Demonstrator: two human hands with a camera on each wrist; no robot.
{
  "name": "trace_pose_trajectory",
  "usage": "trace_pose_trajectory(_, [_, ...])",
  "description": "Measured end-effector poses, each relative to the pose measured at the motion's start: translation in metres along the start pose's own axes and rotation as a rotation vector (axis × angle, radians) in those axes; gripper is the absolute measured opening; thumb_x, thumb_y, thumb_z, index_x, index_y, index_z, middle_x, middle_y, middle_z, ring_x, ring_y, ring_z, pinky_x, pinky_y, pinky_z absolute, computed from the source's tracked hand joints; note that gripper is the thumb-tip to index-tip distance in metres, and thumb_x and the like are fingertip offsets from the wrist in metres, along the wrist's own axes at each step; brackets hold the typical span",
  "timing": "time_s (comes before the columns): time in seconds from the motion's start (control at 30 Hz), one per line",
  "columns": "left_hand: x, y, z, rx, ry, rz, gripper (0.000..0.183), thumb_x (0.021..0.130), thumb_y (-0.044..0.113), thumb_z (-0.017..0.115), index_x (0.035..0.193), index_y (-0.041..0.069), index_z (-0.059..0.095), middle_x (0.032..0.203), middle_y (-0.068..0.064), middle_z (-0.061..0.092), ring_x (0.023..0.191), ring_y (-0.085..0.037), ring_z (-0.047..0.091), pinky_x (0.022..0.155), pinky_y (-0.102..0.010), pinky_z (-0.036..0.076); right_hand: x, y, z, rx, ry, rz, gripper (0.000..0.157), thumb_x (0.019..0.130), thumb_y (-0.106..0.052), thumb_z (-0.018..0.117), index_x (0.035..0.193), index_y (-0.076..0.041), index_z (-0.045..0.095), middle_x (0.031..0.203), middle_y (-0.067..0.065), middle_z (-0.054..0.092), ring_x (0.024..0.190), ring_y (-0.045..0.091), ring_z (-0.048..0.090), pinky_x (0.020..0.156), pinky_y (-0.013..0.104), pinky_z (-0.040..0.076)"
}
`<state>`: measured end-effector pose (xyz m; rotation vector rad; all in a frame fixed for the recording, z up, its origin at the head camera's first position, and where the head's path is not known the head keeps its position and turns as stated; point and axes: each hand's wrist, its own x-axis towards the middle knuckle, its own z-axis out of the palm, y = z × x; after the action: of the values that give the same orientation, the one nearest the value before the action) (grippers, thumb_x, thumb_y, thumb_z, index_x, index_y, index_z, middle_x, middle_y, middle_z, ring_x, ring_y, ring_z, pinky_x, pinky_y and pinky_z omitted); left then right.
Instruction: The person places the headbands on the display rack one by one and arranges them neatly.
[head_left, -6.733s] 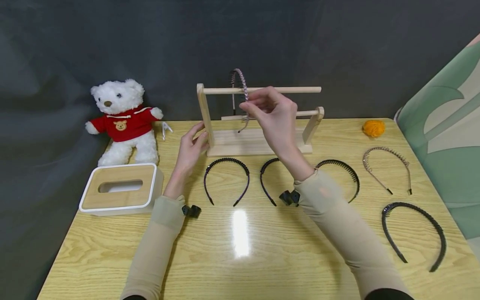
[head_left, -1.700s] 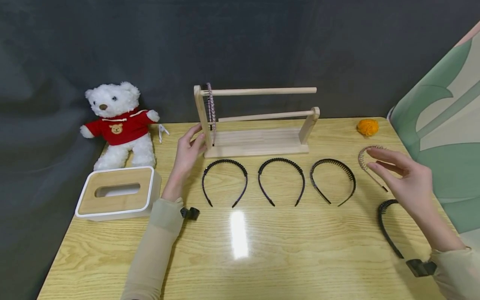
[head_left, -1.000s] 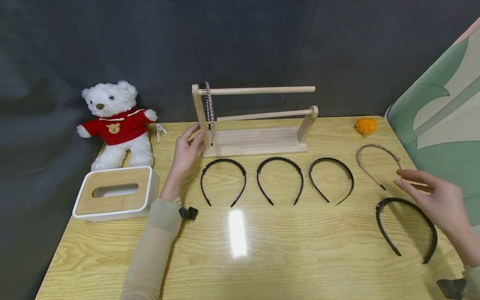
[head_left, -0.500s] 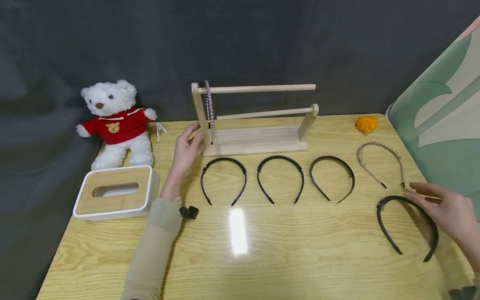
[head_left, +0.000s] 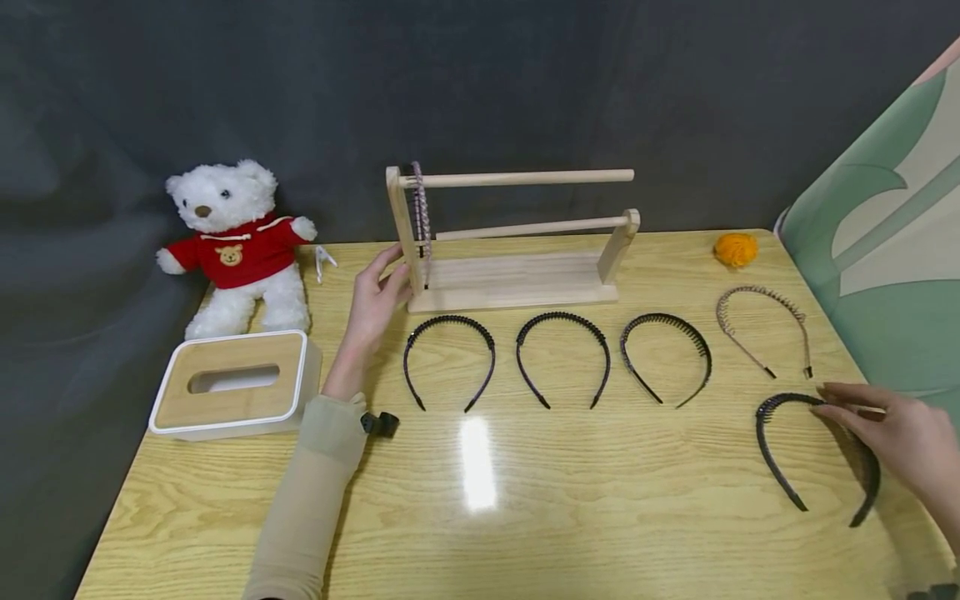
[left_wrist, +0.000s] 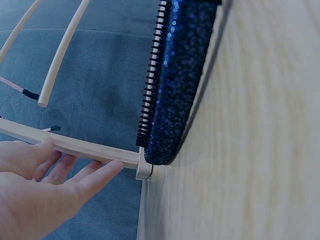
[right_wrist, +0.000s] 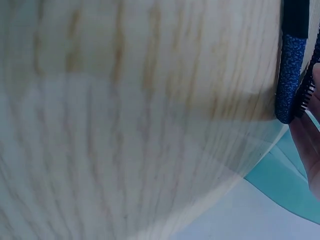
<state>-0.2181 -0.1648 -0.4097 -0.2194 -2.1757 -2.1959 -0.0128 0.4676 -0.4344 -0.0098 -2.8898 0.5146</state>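
Observation:
My left hand (head_left: 373, 296) rests against the left upright of a wooden rack (head_left: 517, 281); in the left wrist view its straight fingers touch the wood. A pinkish-purple braided headband (head_left: 423, 212) hangs at the left end of the rack's rods. At the front right, my right hand (head_left: 903, 433) pinches the top of a thick black headband (head_left: 770, 462) between thumb and fingers. That headband lies on the table, and its legs look glittery dark blue in the right wrist view. A thin brownish-pink headband (head_left: 738, 340) lies just behind it.
Three dark toothed headbands lie in a row before the rack: a left one (head_left: 492, 358), a middle one (head_left: 520, 358) and a right one (head_left: 707, 358). A tissue box (head_left: 225, 396), teddy bear (head_left: 232, 250), small white clip (head_left: 322, 260) and orange fluffy ball (head_left: 736, 249) stand around.
The purple headband has slid from mid-rack to the rods' left end. My right hand let go of it, adjusted the brownish-pink headband, then moved nearer to the thick black one. The left hand stayed.

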Motion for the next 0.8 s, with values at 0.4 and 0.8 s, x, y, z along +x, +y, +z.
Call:
trace_pose_trajectory(0.4, [0.0003,-0.0008,-0.001,0.013,-0.001,-0.001,0.046,0.115,0.008,0.05,0.16,-0.001,0.046,0.164,-0.019,0.043,0.139,-0.045,0.055,0.117,-0.055,0.048,-0.0023,0.0095,0.0029,-0.078,0.111,-0.165,0.061,0.095,-0.05,0.062,0.094,0.009,0.078,0.083,0.03,0.071,0.048,0.012,0.061,0.035,0.013,0.038])
trace_pose_trajectory(0.8, [-0.0005,-0.0005,-0.0007,0.009,0.0,-0.001,0.046,0.114,0.006,0.05,0.159,-0.002,0.046,0.164,-0.02,0.043,0.139,-0.046,0.055,0.116,-0.052,0.05,-0.0026,0.0017,-0.0032,-0.063,0.133,-0.175,0.079,0.096,-0.062,0.044,0.096,0.01,0.076,0.08,0.029,0.067,0.051,0.003,0.054,0.033,0.021,0.028])
